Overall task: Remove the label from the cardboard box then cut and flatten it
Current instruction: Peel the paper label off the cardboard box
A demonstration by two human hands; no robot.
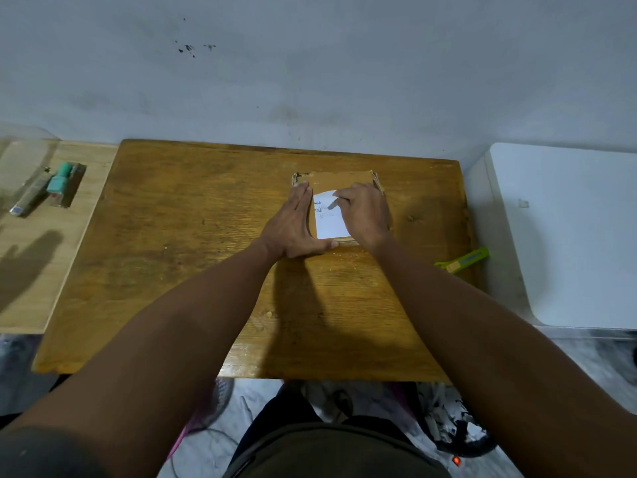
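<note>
Pinning the cardboard box [339, 179] flat near the bench's [172, 236] far edge, my left hand [293, 224] lies open beside the label [330, 219]. My right hand [365, 212] is the nearer grip, fingers curled at its far corner; the label's long axis runs toward me.

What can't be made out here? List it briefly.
- Label print: too small to read, head view.
- Label's right edge: hidden under the right hand, so how far it is peeled is unclear.
- Box left side: covered by the left hand.
- Cutter: partly hidden behind the right arm; blade not visible.
</note>
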